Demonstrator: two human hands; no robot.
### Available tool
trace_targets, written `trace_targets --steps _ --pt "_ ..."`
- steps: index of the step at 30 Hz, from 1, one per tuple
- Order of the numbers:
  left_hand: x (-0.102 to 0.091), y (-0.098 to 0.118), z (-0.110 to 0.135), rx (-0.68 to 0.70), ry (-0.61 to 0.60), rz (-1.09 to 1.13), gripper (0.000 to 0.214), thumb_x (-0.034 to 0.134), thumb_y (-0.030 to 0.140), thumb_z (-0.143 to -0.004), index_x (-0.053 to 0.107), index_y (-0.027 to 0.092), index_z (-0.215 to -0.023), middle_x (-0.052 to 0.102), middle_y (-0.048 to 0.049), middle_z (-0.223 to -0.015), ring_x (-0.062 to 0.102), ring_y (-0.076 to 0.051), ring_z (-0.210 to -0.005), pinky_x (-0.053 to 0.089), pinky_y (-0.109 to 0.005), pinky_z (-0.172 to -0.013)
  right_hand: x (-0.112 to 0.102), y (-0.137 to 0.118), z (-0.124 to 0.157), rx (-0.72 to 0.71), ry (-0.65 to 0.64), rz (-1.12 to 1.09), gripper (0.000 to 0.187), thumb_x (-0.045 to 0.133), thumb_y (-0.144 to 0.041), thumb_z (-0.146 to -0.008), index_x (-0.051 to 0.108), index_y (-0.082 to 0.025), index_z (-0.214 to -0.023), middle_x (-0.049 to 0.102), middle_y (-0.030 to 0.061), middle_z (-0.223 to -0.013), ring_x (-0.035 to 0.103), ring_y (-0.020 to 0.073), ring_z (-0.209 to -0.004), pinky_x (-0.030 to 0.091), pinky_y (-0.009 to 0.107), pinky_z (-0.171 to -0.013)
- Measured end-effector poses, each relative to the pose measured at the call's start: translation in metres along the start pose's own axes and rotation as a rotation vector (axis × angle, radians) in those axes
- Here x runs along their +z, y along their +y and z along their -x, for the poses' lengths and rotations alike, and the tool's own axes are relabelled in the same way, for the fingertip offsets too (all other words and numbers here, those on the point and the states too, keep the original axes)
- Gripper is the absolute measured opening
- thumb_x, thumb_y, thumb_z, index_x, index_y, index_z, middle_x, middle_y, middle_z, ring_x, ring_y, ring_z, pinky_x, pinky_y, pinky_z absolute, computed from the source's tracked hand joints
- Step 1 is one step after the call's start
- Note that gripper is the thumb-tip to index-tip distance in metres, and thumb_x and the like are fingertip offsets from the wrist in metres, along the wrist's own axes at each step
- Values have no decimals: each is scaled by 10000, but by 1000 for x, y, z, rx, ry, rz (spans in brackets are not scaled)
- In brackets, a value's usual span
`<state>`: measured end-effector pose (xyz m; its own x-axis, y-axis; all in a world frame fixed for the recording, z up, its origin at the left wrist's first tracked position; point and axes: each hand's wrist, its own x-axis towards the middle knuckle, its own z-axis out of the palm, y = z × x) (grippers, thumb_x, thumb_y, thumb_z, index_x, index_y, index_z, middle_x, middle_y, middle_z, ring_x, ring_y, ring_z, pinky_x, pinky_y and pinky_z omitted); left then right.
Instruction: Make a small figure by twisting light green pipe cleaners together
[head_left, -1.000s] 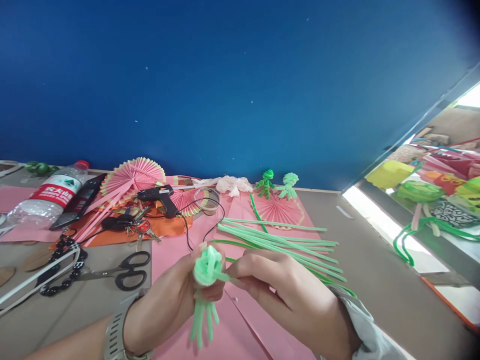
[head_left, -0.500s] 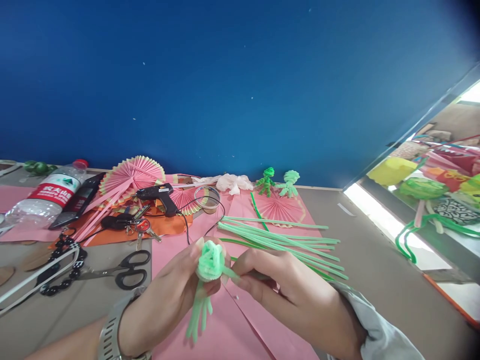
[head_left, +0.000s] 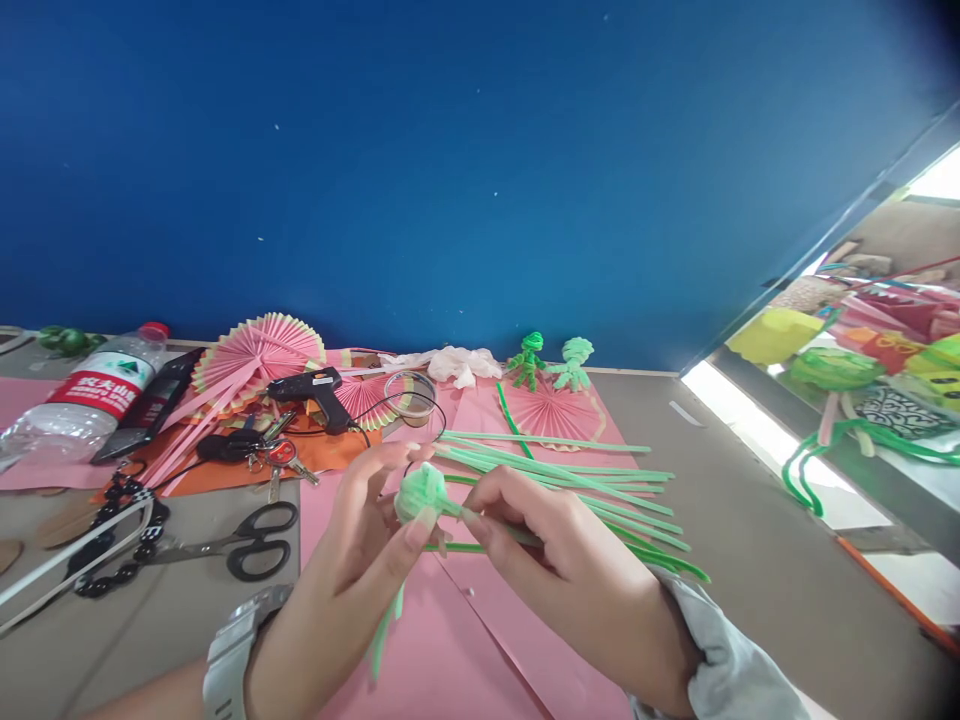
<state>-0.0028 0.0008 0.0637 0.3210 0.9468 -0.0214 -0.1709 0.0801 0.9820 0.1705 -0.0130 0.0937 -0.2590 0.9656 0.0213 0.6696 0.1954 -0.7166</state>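
In the head view, the clearest change is in the left hand point(head_left: 341, 570): half a second ago its thumb lay at the upper left of the pale green ball point(head_left: 417, 492), and now the thumb has come round to the ball's lower front, while the upper fingers have lifted and stand arched, loosely spread, above and to its left. The ball still seems held between that thumb and the fingers partly hidden behind it. The right hand point(head_left: 574, 560) has kept its narrow pinch, thumb against forefinger, on the short strand point(head_left: 450, 508) that runs out of the ball's right side. The ball itself is in the air between the two hands, over the pink paper point(head_left: 465, 650), with its stalks point(head_left: 385, 635) hanging below and now largely covered by the left hand. I judge this to be a change of grip in the middle of winding: the strand is not yet laid in, so the ball looks unfinished. Beyond the hands, the loose stems point(head_left: 555, 470), the light figure point(head_left: 574, 365) and the dark figure point(head_left: 527, 362) lie or stand as they did, apart from a slight shift of the camera.
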Motion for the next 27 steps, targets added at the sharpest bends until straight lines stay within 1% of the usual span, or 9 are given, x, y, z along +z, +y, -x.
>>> trace_targets --steps 2,4,7,9,11,15,17,24,27 --pt "1 -1 0 57 23 -104 268 497 266 -853 425 323 -1105 492 -11 -1213 496 -195 -1100 505 -278 -790 1 -1 2 -4 14 -1 67 427 -185 -858 425 -251 -861 452 -94 -575 367 79 -483 290 185 -471" --pt "1 -1 -1 86 19 -163 217 476 245 -864 437 313 -1066 524 -4 -1158 529 -182 -1052 507 -273 -769 2 -2 4 -30 16 -5 92 419 -179 -859 420 -257 -907 530 -86 -653 445 80 -537 329 187 -519" --pt "-1 -3 -4 83 19 -234 195 478 248 -863 461 287 -1053 553 -12 -1127 531 -173 -1044 497 -239 -756 4 -2 7 -85 13 22 129 431 -165 -848 429 -261 -935 598 -67 -771 521 89 -627 358 194 -571" --pt "-2 -6 -6 61 14 -279 196 478 272 -863 479 274 -1059 570 -15 -1107 544 -156 -1007 490 -215 -746 6 -1 8 -118 32 64 129 447 -160 -836 439 -250 -927 601 -55 -766 522 96 -617 361 199 -559" --pt "-2 -10 -7 52 7 -303 204 465 294 -869 484 275 -1071 574 -8 -1100 548 -136 -977 480 -203 -769 10 1 7 -164 62 111 111 442 -156 -837 449 -234 -916 595 -41 -751 506 99 -587 367 205 -550" --pt "-1 -14 -5 69 11 -346 217 406 314 -894 478 294 -1098 544 12 -1163 490 -121 -1068 436 -183 -858 18 5 6 -260 112 202 92 426 -148 -845 473 -210 -894 570 -27 -694 486 109 -559 376 215 -536" --pt "0 -15 -4 95 2 -377 216 404 308 -896 482 304 -1097 539 26 -1176 475 -110 -1087 406 -174 -899 20 5 6 -289 128 217 85 427 -156 -849 481 -208 -889 564 -28 -672 482 109 -542 375 214 -521" --pt "-1 -17 -6 125 -21 -414 237 405 282 -898 482 318 -1119 562 42 -1178 498 -107 -1084 425 -172 -890 20 4 6 -288 141 176 123 413 -145 -860 487 -208 -934 596 -10 -732 529 115 -586 403 218 -560" --pt "0 -16 -4 129 -41 -425 258 387 279 -905 483 321 -1140 546 50 -1213 474 -111 -1126 408 -175 -920 20 5 6 -303 161 197 133 408 -146 -862 484 -208 -952 605 -4 -736 543 123 -595 404 224 -560"
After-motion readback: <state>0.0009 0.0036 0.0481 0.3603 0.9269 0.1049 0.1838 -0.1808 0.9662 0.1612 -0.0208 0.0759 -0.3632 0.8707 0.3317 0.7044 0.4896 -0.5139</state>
